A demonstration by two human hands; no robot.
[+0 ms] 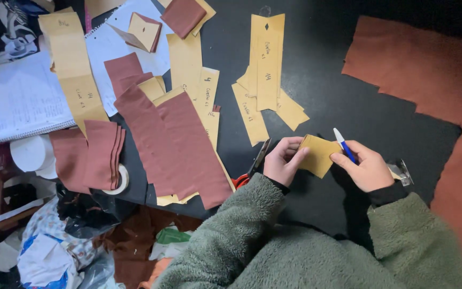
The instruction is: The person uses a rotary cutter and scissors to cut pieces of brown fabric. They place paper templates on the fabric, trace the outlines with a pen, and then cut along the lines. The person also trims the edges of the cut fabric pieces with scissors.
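Note:
Both my hands hold a small tan paper pattern piece (319, 153) just above the black table (327, 101). My left hand (283, 160) pinches its left edge with fingers and thumb. My right hand (366, 167) grips its right edge and also carries a blue and white pen (344, 144), tip pointing up and away. Red-handled scissors (252, 167) lie on the table right beside my left hand. Both sleeves are fuzzy green fleece.
Tan pattern strips (267, 67) lie fanned ahead of my hands. Reddish-brown fabric strips (180, 144) and folded pieces (94, 155) lie at the left with a tape roll (121, 179) and notebooks (17, 99). A large brown fabric sheet (439, 80) covers the right side. Bags and scraps clutter below the table's left edge.

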